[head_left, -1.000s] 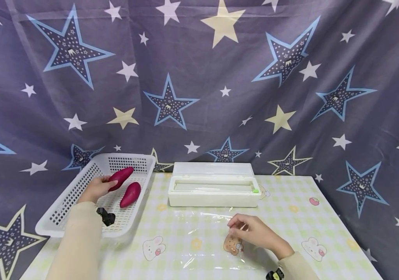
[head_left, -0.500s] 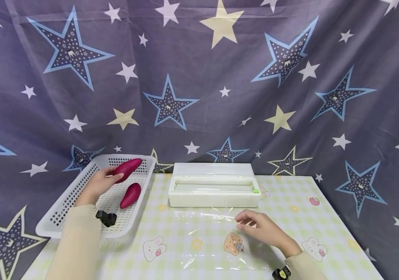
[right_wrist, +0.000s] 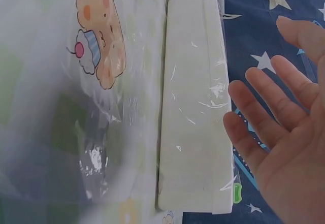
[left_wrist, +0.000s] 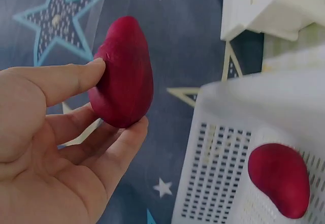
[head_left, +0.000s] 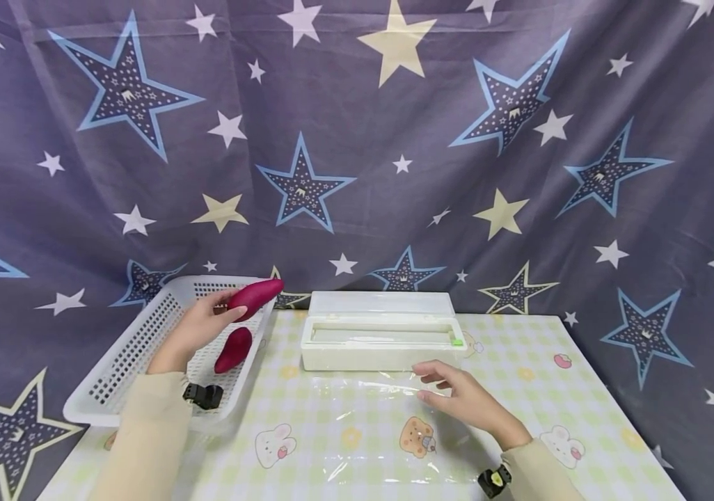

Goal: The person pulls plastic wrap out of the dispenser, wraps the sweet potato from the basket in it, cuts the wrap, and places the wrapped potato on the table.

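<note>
My left hand pinches a purple-red sweet potato between thumb and fingers, above the far right part of the white plastic basket. A second sweet potato lies on the basket floor. In the left wrist view the held sweet potato points upward. A sheet of clear cling film spreads over the table in front of a white cling film dispenser with its lid raised. Over the film's right side hovers my right hand, fingers relaxed and holding nothing.
A light green checked tablecloth with cartoon prints covers the table. A dark star-patterned cloth hangs behind it. The dispenser has a small green piece at its right end. Black wrist cameras sit on both sleeves.
My left hand has lifted the sweet potato and carried it rightward to the basket's far right rim. The right hand has shifted slightly away from me, with its fingers spread more.
</note>
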`<state>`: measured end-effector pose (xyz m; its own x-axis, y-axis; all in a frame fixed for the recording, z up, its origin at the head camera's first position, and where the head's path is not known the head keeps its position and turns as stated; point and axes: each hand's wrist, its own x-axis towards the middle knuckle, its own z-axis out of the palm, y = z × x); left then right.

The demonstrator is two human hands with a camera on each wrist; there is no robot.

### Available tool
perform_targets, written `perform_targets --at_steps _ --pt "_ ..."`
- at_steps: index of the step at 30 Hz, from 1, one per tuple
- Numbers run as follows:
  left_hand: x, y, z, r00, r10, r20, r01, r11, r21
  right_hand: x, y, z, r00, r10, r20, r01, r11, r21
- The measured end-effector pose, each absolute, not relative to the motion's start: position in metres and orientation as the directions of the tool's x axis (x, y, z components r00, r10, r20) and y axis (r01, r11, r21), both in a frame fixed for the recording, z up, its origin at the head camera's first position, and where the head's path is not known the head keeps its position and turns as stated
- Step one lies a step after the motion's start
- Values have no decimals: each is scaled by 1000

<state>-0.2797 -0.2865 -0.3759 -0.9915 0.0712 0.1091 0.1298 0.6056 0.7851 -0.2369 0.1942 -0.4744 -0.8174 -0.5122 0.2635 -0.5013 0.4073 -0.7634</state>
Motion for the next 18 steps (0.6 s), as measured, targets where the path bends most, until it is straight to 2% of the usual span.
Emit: perform_targets --at_steps 6,10,18 --pt "-270 -261 -380 -974 135 180 225 616 755 -238 188 -472 -815 -514 266 -496 384 -779" --pt "-265 -246 -384 -957 192 219 291 576 764 -240 184 -473 -815 -516 263 -492 377 -785" --pt "-263 -229 -390 -943 249 223 324 518 792 -243 178 -470 -822 -508 258 -479 370 -796"
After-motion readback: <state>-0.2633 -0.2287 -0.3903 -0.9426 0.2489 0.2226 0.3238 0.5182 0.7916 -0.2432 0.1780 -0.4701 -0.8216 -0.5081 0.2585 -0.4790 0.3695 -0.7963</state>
